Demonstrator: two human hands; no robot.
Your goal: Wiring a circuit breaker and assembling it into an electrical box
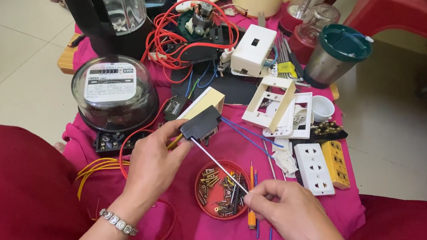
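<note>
now two hands (151, 164) (290, 211) hold one black part (201, 124), one screwdriver (217, 164).

Two bare forearms and hands seen from above. The left hand (153, 163) has a silver-coloured link bracelet (118, 222) around its wrist. The right hand (290, 211) wears no jewellery. No sleeves show on either arm. Dark red cloth (0, 183) covers both knees, smooth and plain, without pattern or markings.
</note>
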